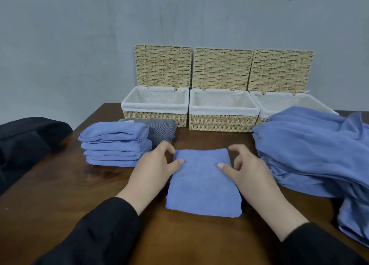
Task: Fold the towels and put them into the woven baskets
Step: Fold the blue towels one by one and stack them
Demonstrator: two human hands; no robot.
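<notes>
A folded blue towel (201, 185) lies flat on the wooden table (79, 195) in front of me. My left hand (153, 169) holds its left edge, with the thumb on top and the fingers curled by the far left corner. My right hand (245, 169) holds the right edge the same way. Three woven baskets with white liners and raised lids stand in a row at the back: left (155, 107), middle (223, 113) and right (265, 107). Nothing shows inside them. A stack of folded blue towels (113, 145) sits at the left.
A heap of unfolded blue towels (311, 151) covers the right side of the table and hides part of the right basket. A grey striped folded cloth (161, 132) lies behind the stack. Dark fabric (26, 143) sits off the table's left edge. A grey wall is behind.
</notes>
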